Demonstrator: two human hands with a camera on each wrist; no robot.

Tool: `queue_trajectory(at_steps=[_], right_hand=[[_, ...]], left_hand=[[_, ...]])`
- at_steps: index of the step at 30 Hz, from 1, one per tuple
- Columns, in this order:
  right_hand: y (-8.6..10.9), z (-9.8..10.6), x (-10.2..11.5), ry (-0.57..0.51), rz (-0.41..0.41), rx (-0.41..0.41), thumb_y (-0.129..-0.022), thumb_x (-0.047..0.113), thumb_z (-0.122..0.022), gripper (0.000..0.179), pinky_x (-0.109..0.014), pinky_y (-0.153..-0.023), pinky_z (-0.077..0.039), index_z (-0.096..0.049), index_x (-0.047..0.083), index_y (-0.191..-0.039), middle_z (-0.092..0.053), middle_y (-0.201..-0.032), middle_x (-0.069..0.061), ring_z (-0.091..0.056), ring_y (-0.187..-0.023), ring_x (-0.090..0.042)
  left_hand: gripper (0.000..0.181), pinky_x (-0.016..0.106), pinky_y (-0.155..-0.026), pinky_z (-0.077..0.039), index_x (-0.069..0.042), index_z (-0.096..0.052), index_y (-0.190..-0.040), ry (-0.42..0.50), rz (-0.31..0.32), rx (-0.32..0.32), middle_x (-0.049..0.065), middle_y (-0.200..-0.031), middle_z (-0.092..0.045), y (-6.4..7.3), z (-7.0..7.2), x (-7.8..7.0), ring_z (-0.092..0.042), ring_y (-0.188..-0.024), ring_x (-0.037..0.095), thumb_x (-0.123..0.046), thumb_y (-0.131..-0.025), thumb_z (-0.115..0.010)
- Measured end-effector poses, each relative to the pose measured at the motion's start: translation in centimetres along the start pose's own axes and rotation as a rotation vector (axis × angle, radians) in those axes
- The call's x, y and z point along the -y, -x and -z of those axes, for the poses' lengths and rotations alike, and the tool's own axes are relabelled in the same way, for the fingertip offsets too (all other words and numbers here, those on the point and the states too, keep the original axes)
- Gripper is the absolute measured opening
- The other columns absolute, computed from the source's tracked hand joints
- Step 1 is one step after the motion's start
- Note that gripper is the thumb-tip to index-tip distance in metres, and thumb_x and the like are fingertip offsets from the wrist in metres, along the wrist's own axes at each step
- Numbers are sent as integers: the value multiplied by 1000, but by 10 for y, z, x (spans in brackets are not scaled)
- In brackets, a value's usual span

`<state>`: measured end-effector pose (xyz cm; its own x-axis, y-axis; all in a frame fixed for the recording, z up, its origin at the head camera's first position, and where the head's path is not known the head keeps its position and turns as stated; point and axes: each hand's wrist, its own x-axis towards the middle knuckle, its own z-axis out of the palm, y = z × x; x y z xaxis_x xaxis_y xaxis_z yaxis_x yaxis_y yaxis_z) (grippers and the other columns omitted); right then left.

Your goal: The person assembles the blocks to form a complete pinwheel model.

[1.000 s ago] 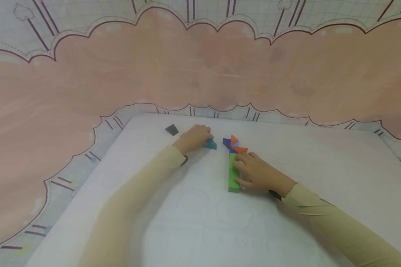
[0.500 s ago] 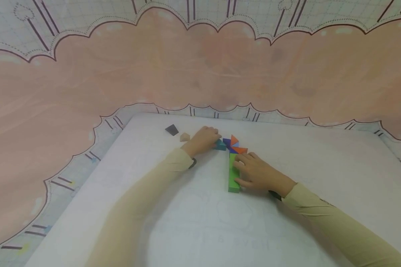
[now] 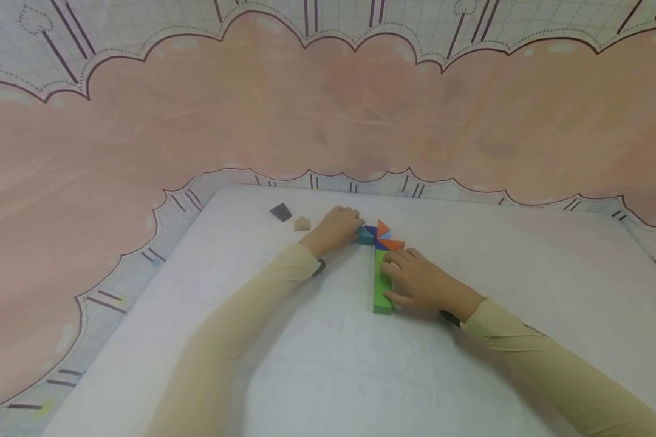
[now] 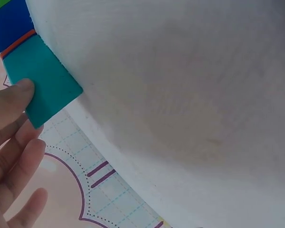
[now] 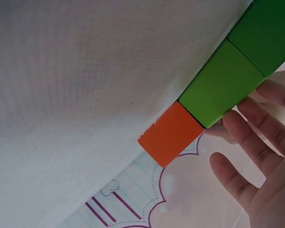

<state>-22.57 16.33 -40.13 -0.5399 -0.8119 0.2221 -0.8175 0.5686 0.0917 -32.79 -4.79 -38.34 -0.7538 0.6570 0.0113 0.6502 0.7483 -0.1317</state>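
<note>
While the left hand [image 3: 334, 232] is pinching the teal block [image 4: 45, 71] beside the blue block [image 4: 12, 26], the right hand [image 3: 423, 282], fingers spread, is touching 2 end-to-end green blocks [image 3: 381, 284] on the white table [image 3: 317, 376].

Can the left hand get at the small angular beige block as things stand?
Probably yes: the small angular beige block lies near the left hand, nothing visible between them, but that hand likely must first release the angular teal block it pinches.

White tabletop [image 3: 525, 267], patterned sheet [image 3: 153, 27] beyond, broad peach scalloped band [image 3: 317, 103], paired purple stripes [image 4: 103, 178].
</note>
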Motion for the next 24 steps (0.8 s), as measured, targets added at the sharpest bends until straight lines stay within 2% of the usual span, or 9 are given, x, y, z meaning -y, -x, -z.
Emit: queue_trajectory(at_steps=[24], right_hand=[[0,-2,0,-1,0,-17,-86,38,-61,36,-42,-90,-44,-55,8,-106,-55,-106,-7,-53,-97,-24]], left_hand=[[34,33,-99,-43,-14,-61,-122,19,-21,-16,4,-114,-64,-4,-3,0,-58,-106,19,-24,-90,-63]])
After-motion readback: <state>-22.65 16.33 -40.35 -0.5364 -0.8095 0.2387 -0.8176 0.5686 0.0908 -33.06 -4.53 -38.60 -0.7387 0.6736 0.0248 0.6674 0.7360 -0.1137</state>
